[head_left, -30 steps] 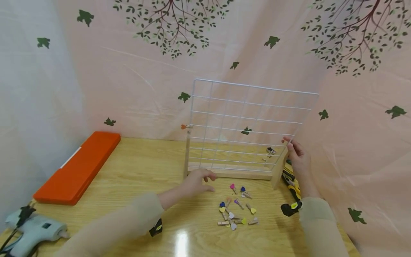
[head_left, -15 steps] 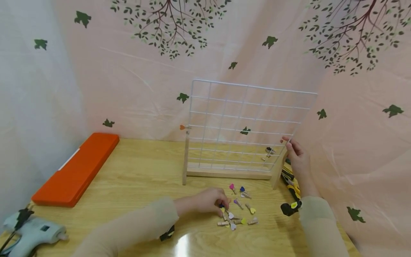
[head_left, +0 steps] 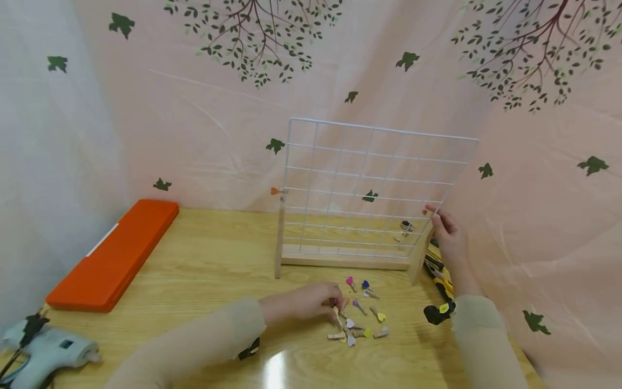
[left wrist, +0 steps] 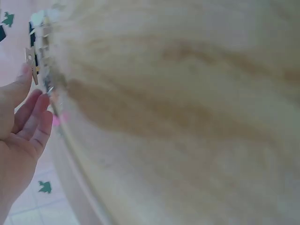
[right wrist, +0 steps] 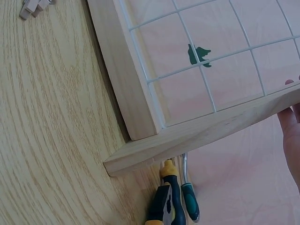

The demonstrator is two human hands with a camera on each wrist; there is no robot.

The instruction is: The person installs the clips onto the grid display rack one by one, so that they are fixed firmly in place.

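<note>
A white wire grid panel (head_left: 369, 173) stands upright in a wooden stand (head_left: 345, 261). A clothespin with an orange heart (head_left: 275, 190) is at the top of the stand's left post. My right hand (head_left: 452, 240) pinches the panel's right edge at the right post (right wrist: 201, 126), fingertips showing through on the panel side. My left hand (head_left: 311, 302) is over a loose pile of small heart-topped wooden clothespins (head_left: 350, 324). In the left wrist view, a clothespin (left wrist: 31, 57) is at my left thumb tip, with the index finger hidden and the other fingers loosely bent.
An orange case (head_left: 116, 254) lies at the left, with a light-blue glue gun (head_left: 48, 343) at the front left. Yellow-and-black hand tools (head_left: 439, 275) lie behind the right post. A small dark metallic item (head_left: 407, 226) is behind the grid. Printed cloth hangs behind.
My left hand moved from near the stand's base to the clothespin pile, where its fingers closed on a clothespin; the dark blue heart there is now hidden. My right hand stayed on the panel.
</note>
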